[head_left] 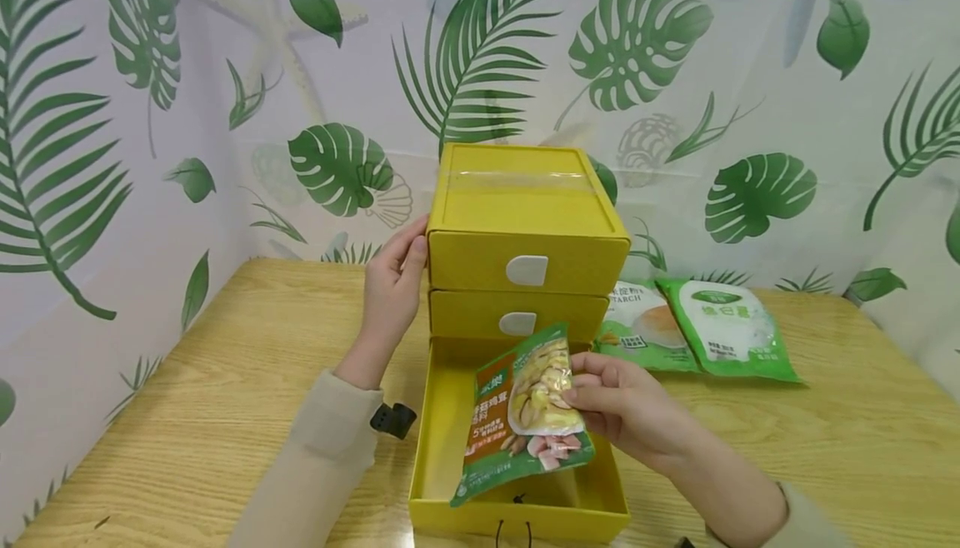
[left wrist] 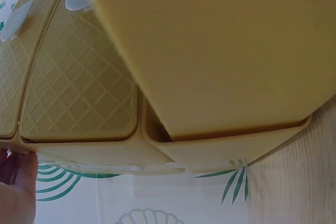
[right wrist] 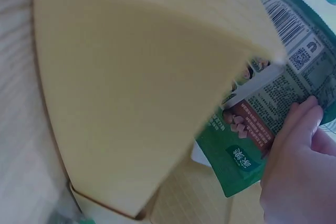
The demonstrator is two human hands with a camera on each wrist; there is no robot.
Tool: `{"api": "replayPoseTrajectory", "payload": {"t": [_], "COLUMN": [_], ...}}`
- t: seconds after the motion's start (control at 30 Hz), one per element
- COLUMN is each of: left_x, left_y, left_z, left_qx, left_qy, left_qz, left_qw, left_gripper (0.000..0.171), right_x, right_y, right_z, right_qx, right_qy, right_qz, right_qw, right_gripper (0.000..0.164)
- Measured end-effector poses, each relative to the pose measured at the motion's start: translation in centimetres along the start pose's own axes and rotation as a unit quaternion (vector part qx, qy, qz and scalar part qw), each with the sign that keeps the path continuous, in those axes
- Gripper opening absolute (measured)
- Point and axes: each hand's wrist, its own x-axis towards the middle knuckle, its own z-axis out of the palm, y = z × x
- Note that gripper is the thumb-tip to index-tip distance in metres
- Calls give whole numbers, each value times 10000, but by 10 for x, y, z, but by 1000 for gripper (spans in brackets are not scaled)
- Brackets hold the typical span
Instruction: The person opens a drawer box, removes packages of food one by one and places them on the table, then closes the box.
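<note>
A yellow three-drawer box stands on the table, its bottom drawer pulled out toward me. My left hand rests against the left side of the box near its top; in the left wrist view its fingers touch the box's edge. My right hand pinches the right edge of a green and orange seasoning packet, which hangs tilted over the pulled-out drawer. In the right wrist view the back of the seasoning packet shows a barcode and print, partly covered by the drawer's wall.
Two green and white bags, a starch bag and another powder bag, lie on the wooden table right of the box. A leaf-patterned cloth hangs close behind. The upper drawers have white tab handles.
</note>
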Motion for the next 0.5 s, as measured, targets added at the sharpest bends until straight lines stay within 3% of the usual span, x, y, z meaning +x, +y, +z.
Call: {"api": "replayPoseTrajectory", "payload": {"t": [0.23,0.43,0.5], "left_x": [0,0,0], "left_y": [-7,1,-7], "left_z": [-1,-1,0], "left_qx": [-277,-95,-223], "left_qy": [37,9,27], "left_qz": [87,47,76], "left_qw": [9996,9999,9997], "left_gripper": [29,28,30], "right_x": [-17,-35,-41], "right_y": [-17,-33,-37], "right_z": [-7,-18,-23], "right_qx": [97,64,75], "right_qy": [-307,-521,-649], "right_qz": [-309,-566,-679], "right_qw": [9990,9970,9956], "right_gripper": [20,25,26]}}
